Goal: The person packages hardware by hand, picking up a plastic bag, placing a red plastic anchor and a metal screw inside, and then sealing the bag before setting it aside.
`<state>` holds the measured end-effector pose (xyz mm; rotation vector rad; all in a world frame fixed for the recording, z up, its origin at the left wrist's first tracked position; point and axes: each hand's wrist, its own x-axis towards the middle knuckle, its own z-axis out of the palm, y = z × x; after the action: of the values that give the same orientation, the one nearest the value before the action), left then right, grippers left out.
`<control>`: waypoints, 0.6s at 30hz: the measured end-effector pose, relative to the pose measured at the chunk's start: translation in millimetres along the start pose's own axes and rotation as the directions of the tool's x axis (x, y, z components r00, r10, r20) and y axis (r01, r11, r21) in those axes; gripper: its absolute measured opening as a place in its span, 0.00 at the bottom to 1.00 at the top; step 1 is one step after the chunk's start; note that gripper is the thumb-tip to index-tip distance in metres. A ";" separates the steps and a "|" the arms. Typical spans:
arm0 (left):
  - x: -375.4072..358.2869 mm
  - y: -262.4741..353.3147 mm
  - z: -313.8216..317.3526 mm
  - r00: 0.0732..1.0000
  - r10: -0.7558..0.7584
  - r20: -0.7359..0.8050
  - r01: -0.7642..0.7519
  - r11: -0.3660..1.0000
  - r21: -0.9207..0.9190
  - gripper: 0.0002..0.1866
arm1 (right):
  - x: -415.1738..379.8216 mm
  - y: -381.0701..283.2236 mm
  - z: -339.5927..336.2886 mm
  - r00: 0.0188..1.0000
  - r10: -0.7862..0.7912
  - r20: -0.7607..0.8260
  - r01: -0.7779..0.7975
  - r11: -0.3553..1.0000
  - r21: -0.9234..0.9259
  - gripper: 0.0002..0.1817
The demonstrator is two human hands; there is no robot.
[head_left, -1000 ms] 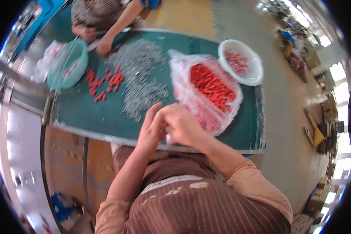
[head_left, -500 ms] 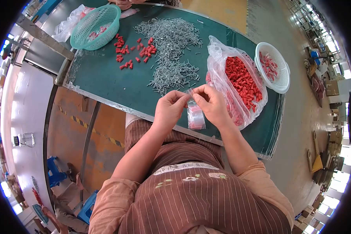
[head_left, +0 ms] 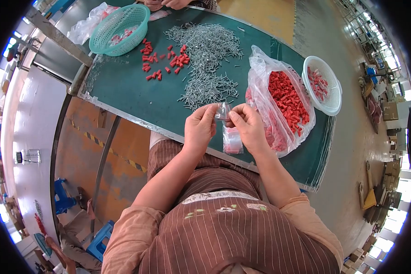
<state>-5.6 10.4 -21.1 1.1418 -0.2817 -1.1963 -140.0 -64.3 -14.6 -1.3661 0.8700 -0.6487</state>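
Observation:
Between my fingertips, a small clear plastic bag (head_left: 223, 111) is stretched sideways above the table's near edge. My left hand (head_left: 199, 129) pinches its left side, and my right hand (head_left: 250, 129) pinches the right side. Just below the hands lie more small clear bags with red edges (head_left: 233, 140). Beyond my left hand spreads a heap of grey metal screws or pins (head_left: 208, 86). A large clear bag of red plastic plugs (head_left: 287, 98) sits open to the right of my right hand.
Loose red plugs (head_left: 179, 61) lie left of the metal heap. A green basket (head_left: 96, 43) stands at the far left, a white basket (head_left: 331, 102) at the right edge; both hold small filled bags. Another person's hands (head_left: 176, 3) are at the far side.
My hands have moved slightly apart, so the small bag now shows spread between them. The view has shifted a little.

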 end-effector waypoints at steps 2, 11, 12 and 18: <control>2.0 -0.5 -0.7 1.000 0.002 0.005 -0.002 0.999 -0.052 0.12 | 0.5 7.4 -0.7 0.997 -0.023 0.070 0.027 0.998 -0.058 0.07; 15.0 6.4 -21.1 0.998 -0.050 0.044 0.064 0.905 -0.422 0.09 | 3.9 19.1 -3.1 0.997 0.051 0.065 -0.048 0.997 -0.053 0.04; 16.0 7.3 -25.4 0.998 -0.051 0.036 0.061 0.906 -0.419 0.08 | 4.2 19.1 -4.5 0.999 0.025 0.044 -0.022 0.998 -0.057 0.04; 18.9 13.1 -38.0 0.993 -0.114 0.033 0.119 0.952 -0.281 0.12 | 14.3 6.9 -19.2 0.998 -0.007 0.066 0.006 1.000 0.017 0.03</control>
<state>36.5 14.3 -34.8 0.9082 -0.0520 -1.3042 -148.8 -85.9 -23.4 -1.3684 0.8066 -0.6110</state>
